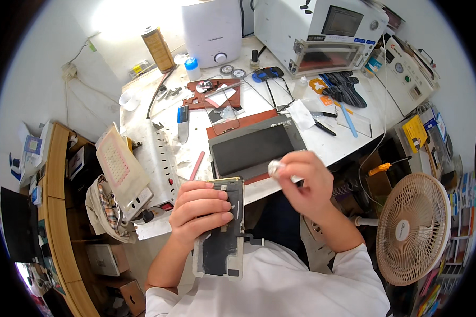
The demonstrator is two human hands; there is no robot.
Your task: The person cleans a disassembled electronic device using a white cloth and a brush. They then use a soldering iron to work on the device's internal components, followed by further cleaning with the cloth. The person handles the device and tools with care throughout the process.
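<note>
**Steady Hold, Light Touch**

Lower centre, the left hand (198,211) is gripping the phone-like panel (219,253); right of centre, the right hand (310,185) is pinching a white wad (273,168). Good handling is probably depending on light pressure, sparing the protruding flex cable (256,241).

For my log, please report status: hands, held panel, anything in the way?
Left hand gripping dark flat panel. Right hand pinching small white wad, apart from panel. Ribbon-like strip juts from panel's right edge. No obstruction visible.
</note>
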